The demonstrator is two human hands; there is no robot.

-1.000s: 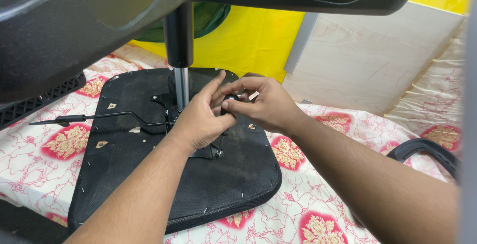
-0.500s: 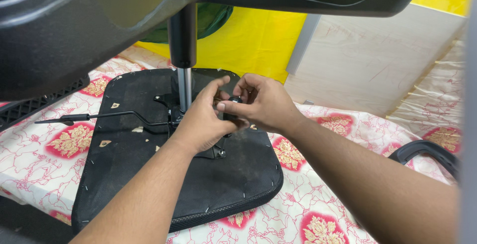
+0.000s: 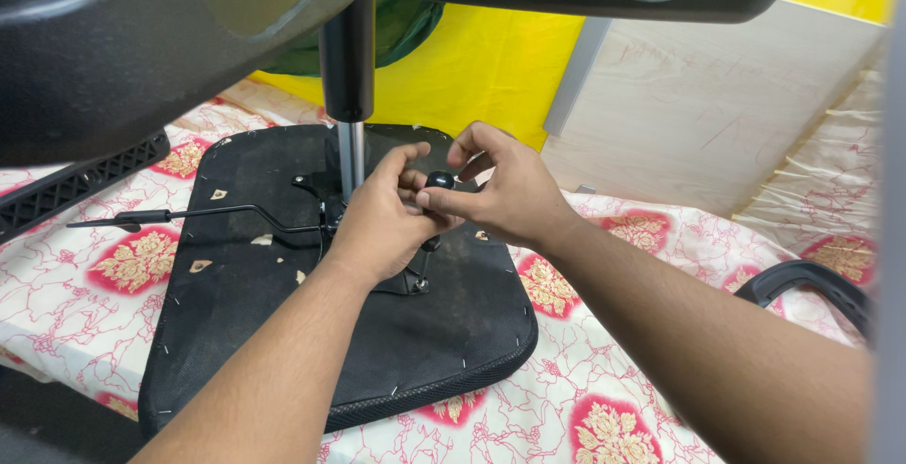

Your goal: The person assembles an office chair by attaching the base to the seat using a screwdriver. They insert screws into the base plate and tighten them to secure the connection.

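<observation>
fingers (image 3: 427, 202) pinch black knob (image 3: 440, 180).

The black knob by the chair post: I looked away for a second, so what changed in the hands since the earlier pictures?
The right hand opened its upper fingers and now pinches the small black knob at its fingertips, so the knob shows more clearly. The left hand shifted only slightly and keeps its fingers against the knob. The upturned seat base, the metal post, the lever and the floral cloth stayed put.
</observation>
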